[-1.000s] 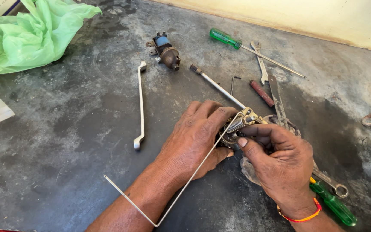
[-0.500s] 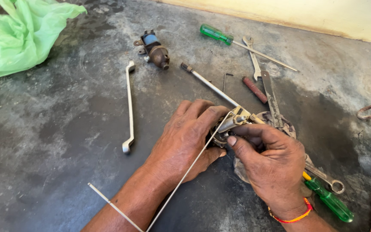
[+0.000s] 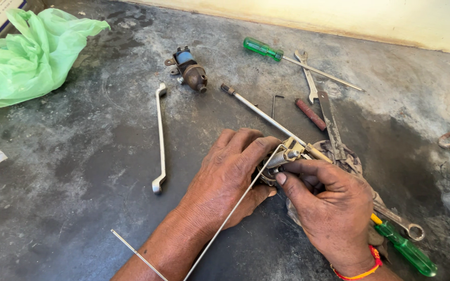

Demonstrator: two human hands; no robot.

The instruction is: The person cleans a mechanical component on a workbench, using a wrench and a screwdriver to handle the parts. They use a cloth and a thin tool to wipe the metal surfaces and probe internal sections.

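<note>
My left hand [image 3: 230, 174] lies over a small metal assembly with a coil spring [image 3: 282, 156] and holds it down on the grey concrete surface. My right hand [image 3: 329, 203], with a red-orange band at the wrist, pinches the assembly at the spring from the right. A thin bent wire rod [image 3: 225, 221] runs from the spring down-left across my left forearm. A longer metal rod [image 3: 259, 112] sticks out up-left from the assembly. Most of the assembly is hidden under my fingers.
A flat bent metal lever [image 3: 160, 138] lies left of my hands. A small blue-and-brown solenoid part [image 3: 188, 70], a green-handled screwdriver [image 3: 266, 50], wrenches [image 3: 307, 75] and a red-brown file [image 3: 310, 114] lie beyond. Another green screwdriver [image 3: 404, 250] and spanner [image 3: 399, 224] lie right. A green plastic bag [image 3: 22, 57] sits top left.
Both hands stay on the assembly; my right fingers have shifted slightly at the spring. The view has moved a little, so objects sit differently in frame.
</note>
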